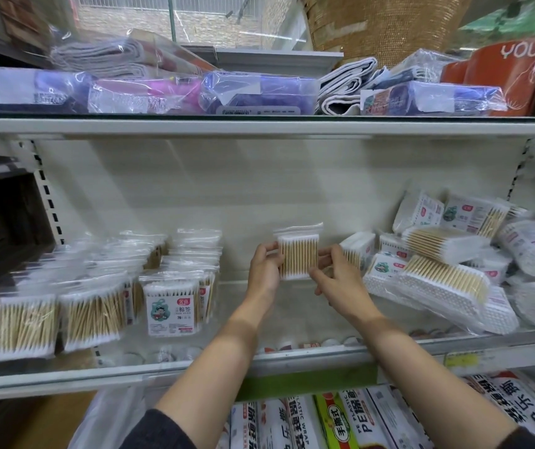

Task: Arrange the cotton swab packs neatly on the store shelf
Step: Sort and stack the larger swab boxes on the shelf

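Two hands meet at one cotton swab pack [298,254], upright above the shelf [162,374]. Our left hand [264,270] pinches its left edge, our right hand [334,280] its right. Neat rows [97,296] stand left; a loose heap [447,264] lies right.

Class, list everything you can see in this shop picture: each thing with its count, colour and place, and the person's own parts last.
held pack: one, clear, tan sticks, mid-shelf, upright.
standing packs: many, clear and tan, rows on the left.
labelled pack: one, white label, front of those rows.
heaped packs: many, white and tan, jumbled on the right.
shelf: one, white, glass-fronted.
bagged cloths: several, purple, pink, grey, shelf above.
wrap boxes: several, white and green, below.
left hand: grips the held pack's left edge.
right hand: pinches its right edge.
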`<state>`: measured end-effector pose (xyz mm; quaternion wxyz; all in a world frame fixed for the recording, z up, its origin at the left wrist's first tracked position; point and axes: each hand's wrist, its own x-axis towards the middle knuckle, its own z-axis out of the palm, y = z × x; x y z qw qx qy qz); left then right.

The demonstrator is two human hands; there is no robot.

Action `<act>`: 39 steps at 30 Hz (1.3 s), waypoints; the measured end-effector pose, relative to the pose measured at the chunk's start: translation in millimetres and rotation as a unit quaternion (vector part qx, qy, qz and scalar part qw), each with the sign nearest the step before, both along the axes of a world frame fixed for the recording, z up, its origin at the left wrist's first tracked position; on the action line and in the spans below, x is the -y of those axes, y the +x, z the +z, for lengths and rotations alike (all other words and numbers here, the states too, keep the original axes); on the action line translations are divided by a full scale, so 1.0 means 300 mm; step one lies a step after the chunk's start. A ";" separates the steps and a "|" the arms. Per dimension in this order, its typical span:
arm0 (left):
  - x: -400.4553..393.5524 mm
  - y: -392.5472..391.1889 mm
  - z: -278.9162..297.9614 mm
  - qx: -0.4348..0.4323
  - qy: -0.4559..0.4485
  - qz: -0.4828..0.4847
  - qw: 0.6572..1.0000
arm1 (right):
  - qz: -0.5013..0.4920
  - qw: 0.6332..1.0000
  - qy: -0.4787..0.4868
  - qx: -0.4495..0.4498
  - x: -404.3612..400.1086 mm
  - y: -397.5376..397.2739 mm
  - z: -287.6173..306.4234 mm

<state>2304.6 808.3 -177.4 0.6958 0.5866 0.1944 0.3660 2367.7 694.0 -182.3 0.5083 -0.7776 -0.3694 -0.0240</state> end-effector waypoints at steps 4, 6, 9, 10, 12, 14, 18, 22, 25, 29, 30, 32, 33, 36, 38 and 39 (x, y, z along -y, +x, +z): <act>-0.001 0.000 -0.002 -0.002 0.003 0.002 1.000 | 0.023 0.999 0.019 -0.015 0.001 -0.005 0.000; -0.005 0.003 -0.006 -0.003 0.004 0.007 1.000 | 0.026 0.999 0.020 -0.020 0.001 -0.005 -0.001; -0.005 0.002 -0.006 -0.001 0.001 0.010 1.000 | 0.033 0.999 0.014 -0.029 0.002 -0.006 0.000; -0.003 0.000 -0.003 0.000 0.001 0.011 1.000 | 0.035 0.999 0.009 -0.034 0.004 -0.008 0.001; 0.001 -0.007 0.006 0.005 -0.004 0.008 1.000 | 0.038 0.998 -0.005 -0.042 0.006 -0.013 0.004; 0.007 -0.014 0.014 0.007 -0.014 -0.009 1.000 | 0.043 0.998 -0.019 -0.044 0.009 -0.021 0.007; 0.006 -0.019 0.017 -0.008 -0.019 -0.028 0.999 | 0.049 0.997 -0.028 -0.047 0.011 -0.028 0.012; 0.011 -0.024 0.016 -0.024 0.004 -0.046 0.999 | 0.070 0.996 -0.030 -0.050 0.012 -0.030 0.012; 0.026 -0.038 0.022 -0.033 0.017 -0.066 0.997 | 0.085 0.995 -0.034 -0.047 0.014 -0.029 0.011; 0.044 -0.046 0.025 -0.040 0.040 -0.085 0.995 | 0.124 0.990 -0.027 -0.057 0.016 -0.025 0.012; 0.046 -0.047 0.026 -0.045 0.051 -0.089 0.994 | 0.136 0.988 -0.028 -0.062 0.016 -0.025 0.015; 0.049 -0.056 0.036 -0.060 0.081 -0.091 0.991 | 0.170 0.981 -0.022 -0.090 0.013 -0.026 0.025; 0.045 -0.063 0.045 -0.068 0.096 -0.090 0.989 | 0.193 0.974 -0.007 -0.121 0.009 -0.025 0.030; 0.011 -0.111 0.101 -0.077 0.122 -0.089 0.986 | 0.265 0.924 0.083 -0.263 -0.011 -0.039 0.049; -0.014 -0.156 0.152 -0.073 0.138 -0.090 0.984 | 0.301 0.896 0.111 -0.308 -0.022 -0.064 0.072; -0.023 -0.183 0.179 -0.073 0.146 -0.088 0.983 | 0.314 0.893 0.105 -0.303 -0.029 -0.084 0.085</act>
